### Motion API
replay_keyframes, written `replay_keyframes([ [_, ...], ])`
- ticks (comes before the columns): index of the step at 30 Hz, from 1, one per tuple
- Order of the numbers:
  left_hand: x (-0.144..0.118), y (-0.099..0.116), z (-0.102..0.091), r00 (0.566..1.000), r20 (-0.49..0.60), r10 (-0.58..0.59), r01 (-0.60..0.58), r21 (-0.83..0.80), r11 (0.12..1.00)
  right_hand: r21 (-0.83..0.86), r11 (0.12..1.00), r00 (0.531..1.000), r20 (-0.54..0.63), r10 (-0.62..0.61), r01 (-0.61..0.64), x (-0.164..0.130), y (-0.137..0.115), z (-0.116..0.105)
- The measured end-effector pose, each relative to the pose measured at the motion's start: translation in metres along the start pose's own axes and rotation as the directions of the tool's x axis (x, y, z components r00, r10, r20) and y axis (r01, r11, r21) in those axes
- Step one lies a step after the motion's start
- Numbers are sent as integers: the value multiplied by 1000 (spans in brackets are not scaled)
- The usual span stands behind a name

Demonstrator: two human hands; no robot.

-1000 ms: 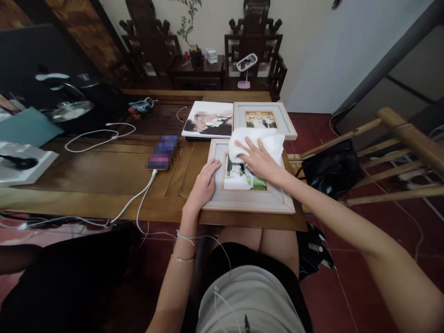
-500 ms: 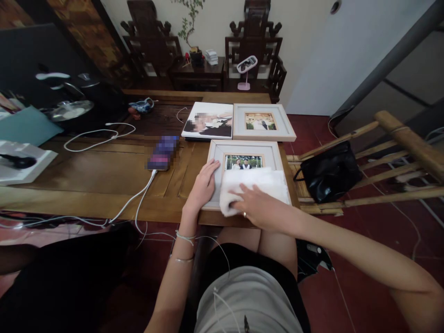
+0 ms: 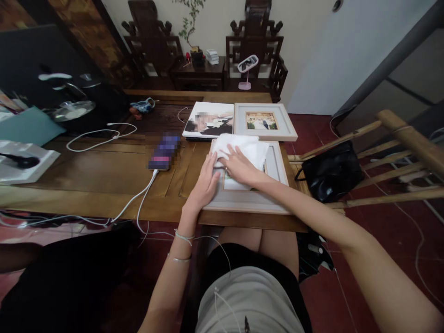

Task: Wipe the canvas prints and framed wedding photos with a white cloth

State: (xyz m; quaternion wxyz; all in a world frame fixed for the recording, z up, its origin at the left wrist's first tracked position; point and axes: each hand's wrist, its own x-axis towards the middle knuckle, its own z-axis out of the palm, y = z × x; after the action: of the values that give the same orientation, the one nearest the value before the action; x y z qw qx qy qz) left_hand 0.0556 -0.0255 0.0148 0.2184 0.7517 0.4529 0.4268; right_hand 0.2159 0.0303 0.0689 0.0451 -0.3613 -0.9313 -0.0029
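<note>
A pale-framed picture frame (image 3: 277, 201) lies flat at the table's near edge, its photo largely covered. My left hand (image 3: 204, 185) rests with its fingers stretched along the frame's left side, steadying contact at the rim. Across the upper part of the frame spreads a folded white cloth (image 3: 243, 144). My right hand (image 3: 241, 169) presses on this cloth, fingers partly spread over it and gripping its folds. Behind are a second picture frame (image 3: 291, 132) with a photo and, beside it, a white photo album (image 3: 215, 108) with a picture on its cover.
A phone (image 3: 163, 152) with a white cable lies left on the wooden table (image 3: 104, 178). Farther left are a white holder (image 3: 38, 171) and a glass-lidded pot (image 3: 74, 113). A black bag (image 3: 331, 173) sits on a bamboo chair (image 3: 398, 125) to the right.
My right hand has moved the cloth away from me, from the frame's near part to its far edge. The lower part of the frame is now uncovered. My left hand stays at the left side.
</note>
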Motion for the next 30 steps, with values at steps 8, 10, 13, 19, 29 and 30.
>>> replay_keyframes([
  [8,1,1,0,997,-75,-3,-2,-60,998,-4,1000,997,74,11,-11,-5,-30,-6],
  [10,2,2,-1,994,-90,-56,43,-147,988,1,998,994,86,-61,62,-26,-47,-9],
  [13,8,1,-2,981,-42,-187,172,-228,958,36,979,972,119,-201,198,-55,-65,-16],
  [19,18,0,6,983,-8,-185,185,58,981,131,954,941,175,-291,270,-93,-66,-39],
  [29,14,-1,7,980,8,-200,200,-2,980,87,994,949,301,-93,69,-139,-29,-70],
  [30,14,-2,7,977,6,-212,212,-40,977,84,993,954,282,-104,84,-135,-34,-66],
])
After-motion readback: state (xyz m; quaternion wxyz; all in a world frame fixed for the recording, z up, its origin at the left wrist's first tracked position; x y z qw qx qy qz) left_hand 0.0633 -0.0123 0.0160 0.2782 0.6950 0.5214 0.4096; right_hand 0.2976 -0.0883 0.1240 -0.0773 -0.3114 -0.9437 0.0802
